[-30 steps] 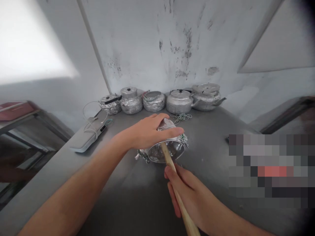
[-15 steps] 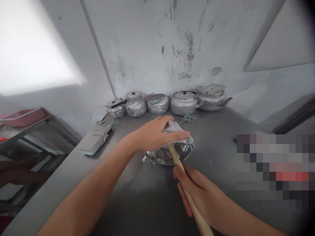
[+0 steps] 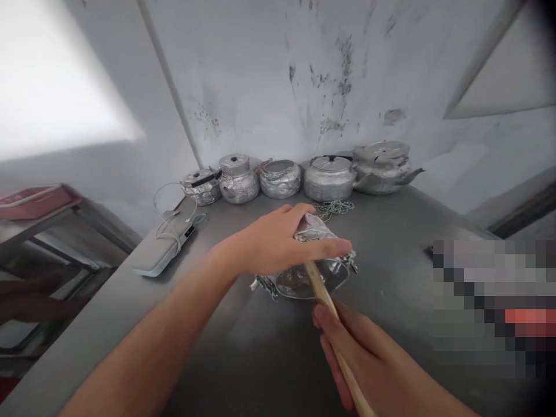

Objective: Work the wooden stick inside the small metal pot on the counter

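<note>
My left hand is closed over a small crumpled aluminium pot, gripping it from above with the thumb along its upper side. The pot lies tilted on the grey table, its round mouth facing me. Green and white cord is tied at both sides of its rim. In my right hand, fingers wrapped round, is a wooden stick. The stick's far end goes into the pot's mouth, and its tip is hidden there.
Several dented aluminium pots and kettles, among them a lidded kettle, line the back against the wall. Loose cord lies before them. A power bank with a white cable sits at left. A pink basket rests on a side rack. A blurred patch covers the right.
The view has shifted slightly closer. My hands, the pot and the stick appear a little farther right and lower in the picture. Both hands keep their hold.
</note>
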{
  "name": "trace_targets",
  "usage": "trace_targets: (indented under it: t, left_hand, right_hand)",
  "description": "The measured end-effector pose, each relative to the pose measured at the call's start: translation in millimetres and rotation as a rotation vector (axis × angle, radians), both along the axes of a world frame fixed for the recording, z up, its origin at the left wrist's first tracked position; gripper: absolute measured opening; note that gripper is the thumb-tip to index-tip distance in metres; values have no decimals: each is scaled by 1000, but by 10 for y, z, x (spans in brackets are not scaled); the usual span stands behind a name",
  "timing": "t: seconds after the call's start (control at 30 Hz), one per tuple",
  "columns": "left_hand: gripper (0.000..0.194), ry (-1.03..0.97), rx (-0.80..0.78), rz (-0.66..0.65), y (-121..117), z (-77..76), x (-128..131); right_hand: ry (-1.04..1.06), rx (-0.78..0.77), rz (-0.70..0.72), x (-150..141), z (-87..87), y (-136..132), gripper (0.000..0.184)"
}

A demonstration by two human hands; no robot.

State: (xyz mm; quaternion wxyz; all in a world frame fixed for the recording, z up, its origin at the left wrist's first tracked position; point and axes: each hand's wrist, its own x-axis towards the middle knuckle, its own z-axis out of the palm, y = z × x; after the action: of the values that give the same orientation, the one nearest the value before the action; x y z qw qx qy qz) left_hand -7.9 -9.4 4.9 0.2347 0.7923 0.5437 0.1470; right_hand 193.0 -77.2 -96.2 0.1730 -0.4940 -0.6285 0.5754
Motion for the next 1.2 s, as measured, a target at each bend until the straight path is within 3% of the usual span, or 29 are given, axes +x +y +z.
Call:
trace_targets:
  t: [0.13,0.3,0.5,0.6,0.83,1.2]
  left_hand:
    - [79,6,-9,5,-5,-9,-17]
    - [76,0,-10,-2,-15,-8,-41]
    - [74,8,-20,2,-40,16,-35]
    - [74,13,-17,10,-44,21,-20]
    - [72,22,-4,3,-33,14,-23]
    - [76,21,-22,-2,-48,36,-11]
  right_hand:
    - [-58,5,59,-20,23,-12,51]
    - [-12,43,8,-31,39,-41,53]
    - [37,-95,-52,-73,153,5,49]
    - [-4,-18,-1,-66,139,18,52]
    - [-41,8,12,-48,162,-17,52]
    - [31,-82,-40,-101,148,-13,47]
